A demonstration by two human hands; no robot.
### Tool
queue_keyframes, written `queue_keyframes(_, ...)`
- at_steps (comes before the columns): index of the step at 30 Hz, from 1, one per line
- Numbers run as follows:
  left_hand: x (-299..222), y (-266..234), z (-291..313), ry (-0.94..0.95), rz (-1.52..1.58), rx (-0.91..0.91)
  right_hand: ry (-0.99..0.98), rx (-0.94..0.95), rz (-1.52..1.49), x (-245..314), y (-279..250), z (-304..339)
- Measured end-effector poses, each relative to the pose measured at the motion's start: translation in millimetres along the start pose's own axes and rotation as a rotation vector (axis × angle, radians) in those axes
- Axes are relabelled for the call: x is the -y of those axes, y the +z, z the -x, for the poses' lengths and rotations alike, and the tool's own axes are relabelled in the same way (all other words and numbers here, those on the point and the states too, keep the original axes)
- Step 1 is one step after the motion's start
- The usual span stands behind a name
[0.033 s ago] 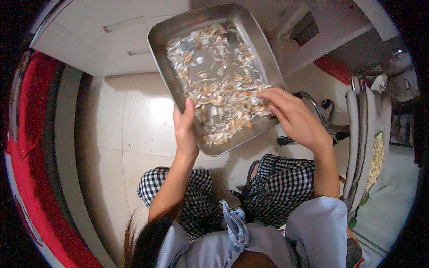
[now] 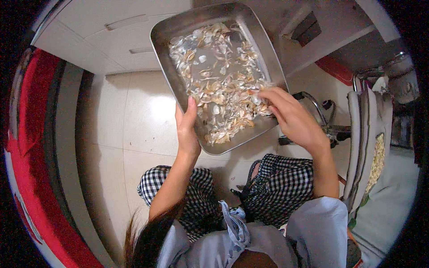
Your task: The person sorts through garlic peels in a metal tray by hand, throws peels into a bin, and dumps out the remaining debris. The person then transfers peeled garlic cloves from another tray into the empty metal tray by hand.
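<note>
A rectangular metal tray (image 2: 161, 69) with rounded corners is held tilted above my lap. Across its bottom lie many thin, curled white and tan flakes (image 2: 219, 91), heaped mostly toward the near half; I cannot tell whether they are skins or shells. My left hand (image 2: 187, 127) grips the tray's left wall near the lower corner, thumb inside the rim and fingers hidden beneath. From the right, my right hand (image 2: 292, 114) reaches over the tray's rim. Its thumb and fingertips come together among the flakes, and a few seem pinched there.
White drawers (image 2: 127, 38) stand beyond the tray, over a pale tiled floor (image 2: 149, 107). On the right are a chair base with casters (image 2: 328, 105) and a padded grey chair back (image 2: 357, 134). Red cloth (image 2: 29, 147) hangs along the left edge.
The tray and both hands have shifted very slightly to the right. My right fingers stay among the flakes, and my left hand keeps its grip.
</note>
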State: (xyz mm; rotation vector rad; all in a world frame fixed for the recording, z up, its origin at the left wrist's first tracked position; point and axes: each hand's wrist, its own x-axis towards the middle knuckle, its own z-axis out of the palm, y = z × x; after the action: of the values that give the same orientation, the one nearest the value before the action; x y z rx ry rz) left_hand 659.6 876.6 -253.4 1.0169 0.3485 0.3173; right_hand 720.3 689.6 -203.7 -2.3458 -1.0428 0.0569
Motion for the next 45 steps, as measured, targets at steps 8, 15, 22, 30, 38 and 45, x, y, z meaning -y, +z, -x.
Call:
queue_keyframes(8, 5.1, -3.6, -4.8, 0.039, -0.005, 0.06, 0.047, -0.04, 0.137, -11.5, 13.8, -9.3)
queue_keyframes(15, 9.3, -2.7, -5.4, 0.105, -0.126, 0.041, -0.003, -0.089, 0.07, -27.8, 20.0, -11.9)
queue_keyframes(22, -3.3, 3.4, 0.1, 0.019, -0.05, 0.051, 0.167, 0.063, -0.202, -17.3, -3.2, -20.2)
queue_keyframes(30, -1.1, 2.9, 0.5, 0.022, -0.095, -0.038, 0.342, 0.144, -1.121, -16.1, -2.6, -33.4)
queue_keyframes(38, -8.3, 6.1, 2.8, 0.0, -0.073, 0.002, 0.196, 0.036, -0.85, -8.0, 10.6, -45.3)
queue_keyframes(45, -12.3, 5.7, 5.3, -0.006, -0.052, 0.055, -0.2, -0.051, -0.13, 2.4, 5.5, -38.9)
